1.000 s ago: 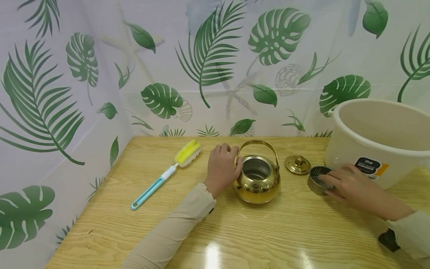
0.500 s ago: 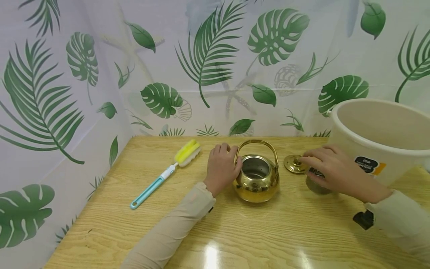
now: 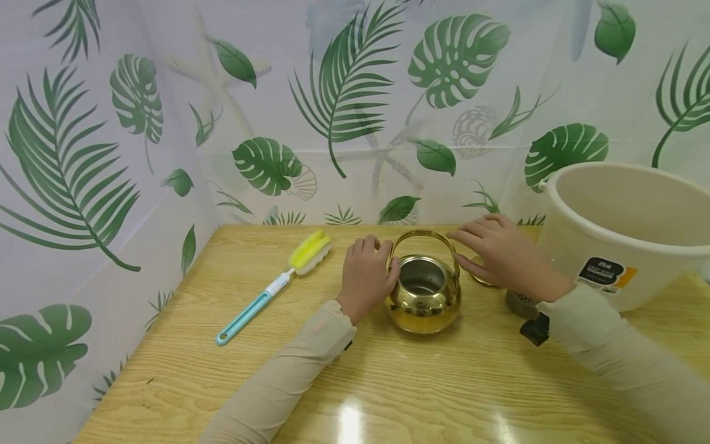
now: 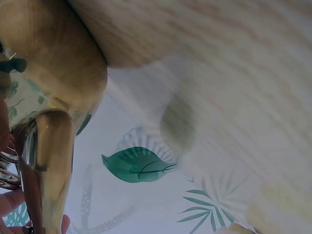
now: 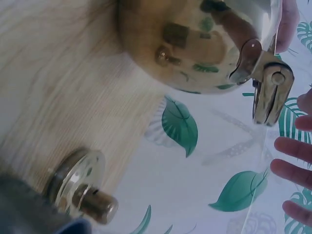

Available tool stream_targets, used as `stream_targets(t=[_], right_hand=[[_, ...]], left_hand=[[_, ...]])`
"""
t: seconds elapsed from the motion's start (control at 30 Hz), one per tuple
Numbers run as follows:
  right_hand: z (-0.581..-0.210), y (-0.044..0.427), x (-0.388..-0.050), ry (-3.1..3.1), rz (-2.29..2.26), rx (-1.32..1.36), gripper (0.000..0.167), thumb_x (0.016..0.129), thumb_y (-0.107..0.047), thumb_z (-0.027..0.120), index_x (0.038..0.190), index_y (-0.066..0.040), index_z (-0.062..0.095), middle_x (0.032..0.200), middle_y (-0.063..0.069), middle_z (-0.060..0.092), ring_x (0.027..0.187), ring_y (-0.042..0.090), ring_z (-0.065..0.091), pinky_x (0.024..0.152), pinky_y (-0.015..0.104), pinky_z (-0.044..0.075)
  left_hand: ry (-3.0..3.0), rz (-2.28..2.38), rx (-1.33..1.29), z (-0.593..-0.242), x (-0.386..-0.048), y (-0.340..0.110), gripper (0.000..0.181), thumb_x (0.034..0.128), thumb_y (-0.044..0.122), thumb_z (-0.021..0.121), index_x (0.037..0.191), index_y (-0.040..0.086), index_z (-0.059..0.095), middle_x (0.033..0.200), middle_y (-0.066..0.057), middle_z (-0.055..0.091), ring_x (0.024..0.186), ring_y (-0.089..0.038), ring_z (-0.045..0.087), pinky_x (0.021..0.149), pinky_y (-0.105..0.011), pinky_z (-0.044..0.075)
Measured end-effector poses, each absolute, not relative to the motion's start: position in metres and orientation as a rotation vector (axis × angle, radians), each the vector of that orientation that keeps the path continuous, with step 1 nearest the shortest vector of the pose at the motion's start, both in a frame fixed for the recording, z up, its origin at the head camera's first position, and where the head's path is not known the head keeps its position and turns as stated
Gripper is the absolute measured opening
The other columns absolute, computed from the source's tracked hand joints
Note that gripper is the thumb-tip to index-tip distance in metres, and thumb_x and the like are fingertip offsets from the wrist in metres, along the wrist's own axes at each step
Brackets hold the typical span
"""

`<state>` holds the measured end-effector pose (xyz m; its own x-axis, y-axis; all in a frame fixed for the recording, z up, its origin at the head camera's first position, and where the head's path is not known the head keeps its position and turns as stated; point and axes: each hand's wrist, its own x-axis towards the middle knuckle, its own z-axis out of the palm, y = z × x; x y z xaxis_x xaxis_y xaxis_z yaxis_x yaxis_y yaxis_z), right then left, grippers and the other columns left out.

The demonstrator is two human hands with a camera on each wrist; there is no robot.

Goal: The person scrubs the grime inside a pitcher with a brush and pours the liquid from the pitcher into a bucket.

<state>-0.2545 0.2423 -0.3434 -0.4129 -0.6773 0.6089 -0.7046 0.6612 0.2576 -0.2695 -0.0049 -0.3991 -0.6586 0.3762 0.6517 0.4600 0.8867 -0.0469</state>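
A shiny golden kettle [image 3: 424,316] stands uncovered, its arched handle [image 3: 423,234] upright. My left hand [image 3: 366,274] grips the kettle's left side near the handle's base; in the left wrist view, fingers [image 4: 10,202] show beside its golden spout [image 4: 51,170]. My right hand [image 3: 505,256] hovers at the handle's right side, fingers stretched and apart; the right wrist view shows a gap between those fingers [image 5: 291,174] and the handle hinge [image 5: 273,80]. Under the right hand lie the golden lid [image 3: 484,279], partly hidden, and a grey perforated strainer [image 3: 519,303].
A large cream bucket [image 3: 627,259] stands at the right, by the right forearm. Left of the kettle lies a sponge brush [image 3: 254,308] with a teal handle and yellow and white head. Leaf-printed sheeting [image 3: 355,123] rises behind the wooden table [image 3: 421,394].
My right hand has left the strainer, passed over the lid and moved left to the kettle's handle. The left hand and the kettle have stayed in place.
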Motion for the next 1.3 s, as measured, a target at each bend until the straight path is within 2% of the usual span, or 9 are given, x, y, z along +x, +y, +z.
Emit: stream_targets(t=[0.1,0.2,0.23,0.7,1.07,1.3], right_hand=[[-0.345,0.234,-0.261,-2.179,0.041,1.009,0.032,0.087,-0.03,0.059,0.103,-0.003,0.067,0.089,0.013,0.069,0.083,0.031,0.065,0.08,0.049,0.047],[-0.348,0.229,-0.266,-2.213,0.035,0.935,0.033,0.076,-0.023,0.07,0.103,-0.004,0.067,0.088,0.014,0.07,0.082,0.03,0.066,0.079,0.049,0.047],[-0.349,0.227,-0.268,-2.228,0.032,0.913,0.034,0.075,-0.023,0.07,0.103,-0.004,0.067,0.088,0.014,0.07,0.081,0.03,0.066,0.079,0.048,0.046],[-0.353,0.219,-0.278,-2.277,0.011,0.839,0.015,0.075,-0.018,0.067,0.084,-0.006,0.068,0.077,0.01,0.069,0.076,0.029,0.063,0.079,0.048,0.043],[-0.355,0.221,-0.286,-2.273,-0.019,0.873,0.016,0.075,-0.02,0.064,0.088,-0.009,0.065,0.081,0.009,0.065,0.08,0.029,0.062,0.078,0.049,0.044],[-0.357,0.221,-0.278,-2.281,-0.014,0.807,0.024,0.075,-0.021,0.063,0.092,-0.005,0.061,0.084,0.013,0.062,0.081,0.032,0.059,0.075,0.05,0.043]], left_hand=[[-2.358,-0.157,-0.6,-0.399,-0.27,-0.005,0.017,0.0897,0.03,0.057,0.097,0.015,0.064,0.092,-0.005,0.06,0.078,-0.02,0.055,0.074,-0.032,0.048],[-2.36,-0.153,-0.602,-0.399,-0.27,-0.005,0.017,0.09,0.03,0.057,0.096,0.015,0.064,0.092,-0.005,0.06,0.078,-0.02,0.055,0.073,-0.032,0.048],[-2.362,-0.151,-0.602,-0.399,-0.27,-0.005,0.017,0.0901,0.03,0.056,0.097,0.015,0.064,0.092,-0.005,0.06,0.078,-0.02,0.055,0.073,-0.032,0.048],[-2.38,-0.152,-0.605,-0.399,-0.27,-0.006,0.019,0.0911,0.03,0.054,0.097,0.015,0.064,0.092,-0.004,0.059,0.078,-0.02,0.055,0.075,-0.032,0.048],[-2.411,-0.133,-0.589,-0.4,-0.269,-0.007,0.021,0.0921,0.033,0.053,0.099,0.016,0.063,0.092,-0.004,0.059,0.08,-0.02,0.055,0.077,-0.033,0.048],[-2.426,-0.109,-0.582,-0.399,-0.268,-0.006,0.022,0.0919,0.034,0.054,0.1,0.016,0.063,0.093,-0.004,0.059,0.081,-0.02,0.055,0.075,-0.032,0.048]])
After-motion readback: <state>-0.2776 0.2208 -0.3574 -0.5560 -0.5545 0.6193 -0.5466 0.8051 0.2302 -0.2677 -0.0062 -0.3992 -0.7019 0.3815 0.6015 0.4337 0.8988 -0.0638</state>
